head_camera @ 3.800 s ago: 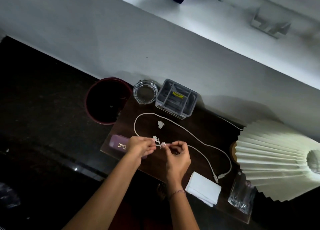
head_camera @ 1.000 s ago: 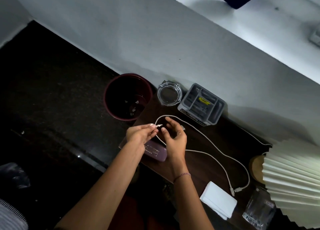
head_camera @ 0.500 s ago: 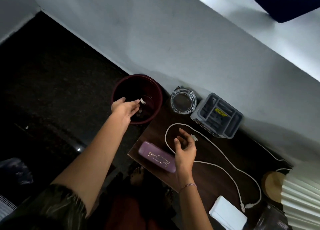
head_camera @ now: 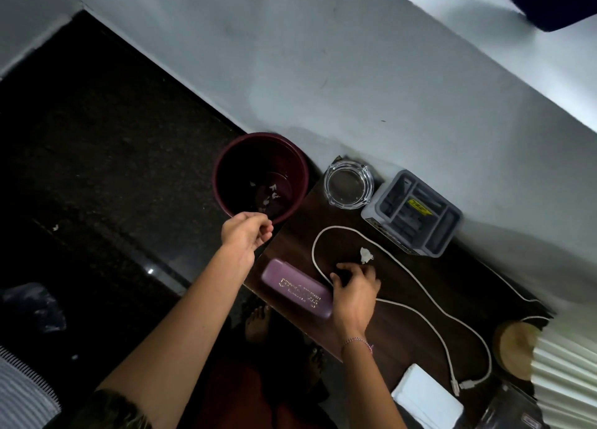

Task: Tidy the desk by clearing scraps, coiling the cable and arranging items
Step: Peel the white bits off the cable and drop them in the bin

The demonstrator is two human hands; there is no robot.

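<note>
Reaching over the near edge of the desk (head_camera: 403,331), the person has the scrap-clearing step in hand. Nearest, the right hand (head_camera: 353,288) lies low on the wood beside the purple case (head_camera: 297,288), fingers curled loosely and gripping nothing that shows; whether a bit is tucked under the palm cannot be told. Just beyond its fingertips sits one white paper scrap (head_camera: 365,255), apart from the hand, inside the loop of the white cable (head_camera: 420,291), which trails uncoiled across the desk to its plug near the white pad (head_camera: 426,396). The left hand (head_camera: 247,233) hovers at the near rim of the maroon bin (head_camera: 260,176), fingers half curled with nothing seen in them; pale bits lie at the bin's bottom. Farther back stand the glass ashtray (head_camera: 349,184) and the grey organiser (head_camera: 413,212). Next, judging by this, comes a fine pinch on that last scrap without dragging the cable, then the coiling.
</note>
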